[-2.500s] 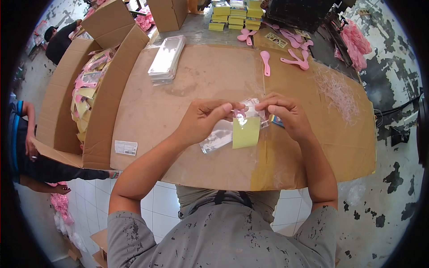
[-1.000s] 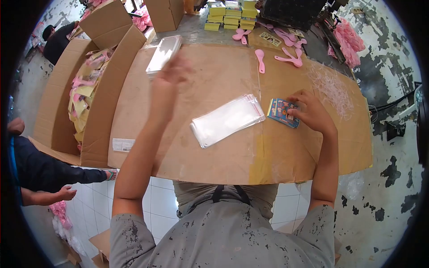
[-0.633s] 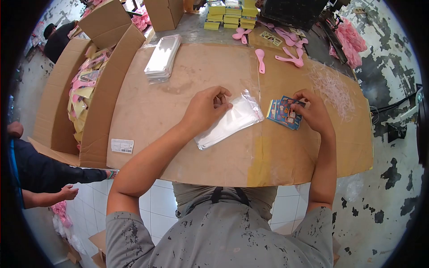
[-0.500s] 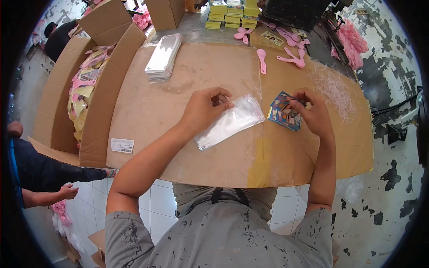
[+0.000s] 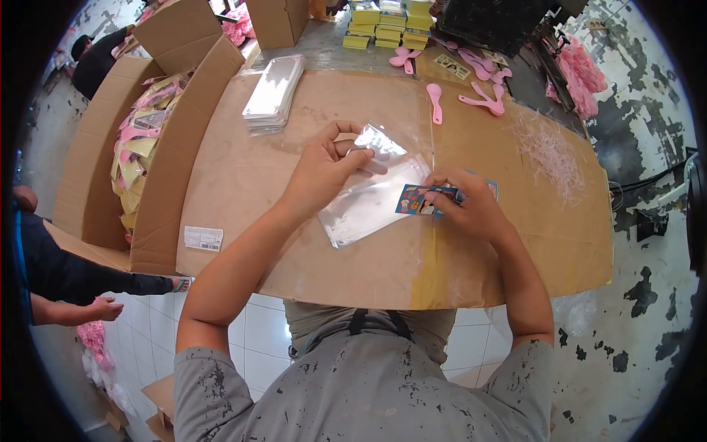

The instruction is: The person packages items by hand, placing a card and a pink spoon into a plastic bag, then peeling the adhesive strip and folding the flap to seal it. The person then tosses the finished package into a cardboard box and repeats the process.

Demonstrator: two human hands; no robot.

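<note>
Brown cardboard sheet (image 5: pixel 353 283) spread over the near part of a grey worktop (image 5: pixel 324 57). Near the sheet's middle, lying slantwise: a flat pile of clear plastic sleeves (image 5: pixel 368 214), the landmark for these places.

Left hand (image 5: pixel 324 166) over the far left side of the pile. Thumb and fingers clamped on a loose, shiny clear sleeve (image 5: pixel 381 140), raised above the pile's far edge; some fingers show through the film.

Right hand (image 5: pixel 475 206) at the pile's right end. Thumb and fingers clamped on a blue rectangular card (image 5: pixel 416 200) printed with small coloured pictures; its left end reaches over the pile. One card or several, cannot tell. Card and raised sleeve apart. More blue printed cards (image 5: pixel 492 187) just right of the pile, mostly hidden by the hand.

Beyond the pile, to the left: a thick stack of clear sleeves (image 5: pixel 272 92). Straight beyond: a pink plastic spoon (image 5: pixel 435 103), and farther off, yellow-edged blocks of cards (image 5: pixel 390 29). Right of the pile, well apart: a tangle of thin clear strips (image 5: pixel 552 151).

Left of the pile, well apart: a white printed label (image 5: pixel 203 238); farther left, an open brown cardboard box (image 5: pixel 168 177) holding pink and yellow packets (image 5: pixel 140 151).
</note>
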